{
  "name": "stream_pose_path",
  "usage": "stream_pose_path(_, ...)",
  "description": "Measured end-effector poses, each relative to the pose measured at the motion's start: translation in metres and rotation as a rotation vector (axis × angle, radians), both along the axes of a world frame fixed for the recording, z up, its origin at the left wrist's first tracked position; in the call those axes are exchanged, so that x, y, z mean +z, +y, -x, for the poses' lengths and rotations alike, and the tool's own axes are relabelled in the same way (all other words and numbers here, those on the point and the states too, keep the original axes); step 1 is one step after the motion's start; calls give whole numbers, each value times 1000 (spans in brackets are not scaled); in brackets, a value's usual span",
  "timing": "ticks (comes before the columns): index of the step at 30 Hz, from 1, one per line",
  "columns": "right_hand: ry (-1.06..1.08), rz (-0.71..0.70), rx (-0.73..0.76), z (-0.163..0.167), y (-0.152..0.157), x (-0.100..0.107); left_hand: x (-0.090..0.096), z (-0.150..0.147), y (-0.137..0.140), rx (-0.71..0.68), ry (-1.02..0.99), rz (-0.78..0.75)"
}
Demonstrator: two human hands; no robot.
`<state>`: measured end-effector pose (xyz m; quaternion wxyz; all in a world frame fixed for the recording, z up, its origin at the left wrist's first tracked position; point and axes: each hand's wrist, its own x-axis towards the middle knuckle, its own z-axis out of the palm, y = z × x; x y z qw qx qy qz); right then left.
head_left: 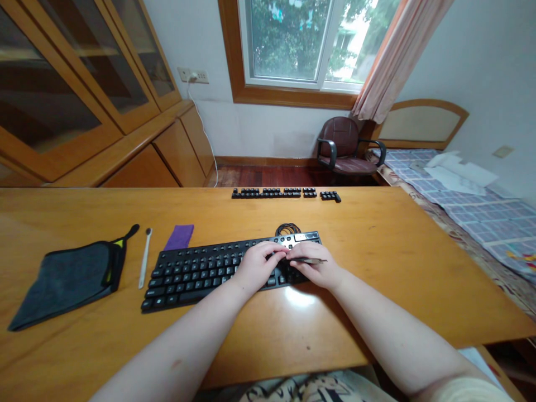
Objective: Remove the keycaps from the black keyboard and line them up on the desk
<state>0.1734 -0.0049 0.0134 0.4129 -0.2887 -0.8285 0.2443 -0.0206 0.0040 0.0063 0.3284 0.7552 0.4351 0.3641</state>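
Note:
A black keyboard (196, 271) lies on the wooden desk (389, 251); part of its right end shows pale where keycaps are off. My left hand (257, 265) rests on the keyboard's right part, fingers curled at the keys. My right hand (314, 267) sits beside it and holds a thin dark tool (312, 260) lying across the fingers, pointing right. The two hands meet over the keys, hiding what is between them. A row of loose black keycaps (274, 192) is lined up at the desk's far edge, with a smaller group (330, 196) at its right.
A dark grey cloth pouch (71, 279) lies at the left, then a slim white brush (145, 258) and a purple cloth (180, 237). The keyboard's coiled cable (287, 228) sits behind it. Beyond the desk stand a brown chair (345, 148), a bed (473, 206) and wooden cabinets (84, 111).

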Motion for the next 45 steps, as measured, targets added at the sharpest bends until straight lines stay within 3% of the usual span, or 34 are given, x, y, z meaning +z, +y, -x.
stream_pose_path(8, 33, 37, 9, -1, 2, -1, 4, -1, -1, -29, -25, 45)
stream_pose_path(14, 83, 146, -44, -1, 1, -1, 5, -2, 2, -7, -142, 114)
stream_pose_path(20, 93, -5, -128, -4, 1, -2, 0, -2, 7, 6, -370, 324)
stream_pose_path(32, -345, -97, -131, -4, 2, -14, -7, -7, -1, -112, -332, 342)
stream_pose_path(35, -343, -75, -286, -15, 8, -10, -5, -7, -2, -77, -324, 308)
stream_pose_path(39, -391, 128, -807, -45, 37, 1, -3, -8, -3, -32, -252, 249)
stream_pose_path(41, -513, 236, -894, -60, 61, 5, -1, -8, -4, -24, -222, 231)
stream_pose_path(45, -685, 348, -900, -78, 112, 6, 3, -8, -4, -30, -163, 216)
